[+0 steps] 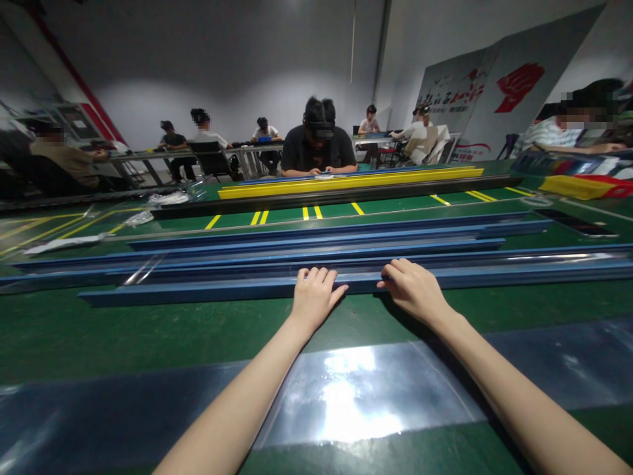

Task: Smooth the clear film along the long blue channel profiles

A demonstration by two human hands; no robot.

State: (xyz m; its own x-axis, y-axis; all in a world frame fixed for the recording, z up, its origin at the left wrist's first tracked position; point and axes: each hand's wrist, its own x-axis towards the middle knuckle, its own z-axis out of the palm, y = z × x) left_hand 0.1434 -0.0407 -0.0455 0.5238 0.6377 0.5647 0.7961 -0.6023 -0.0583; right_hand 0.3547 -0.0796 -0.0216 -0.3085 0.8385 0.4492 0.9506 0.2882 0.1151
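Both hands, left hand [313, 298] and right hand [410, 288], grip the nearest blue rail [198, 290] on the green table [99, 330].

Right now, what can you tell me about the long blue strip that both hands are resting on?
The nearest blue strip is a long, narrow rail, matte and plastic-looking, lying flat on the green table and running left to right across the view. The left hand and right hand both lie on its near edge, fingers curled over the top. More blue strips lie parallel just behind it. Whether it is hollow cannot be told.
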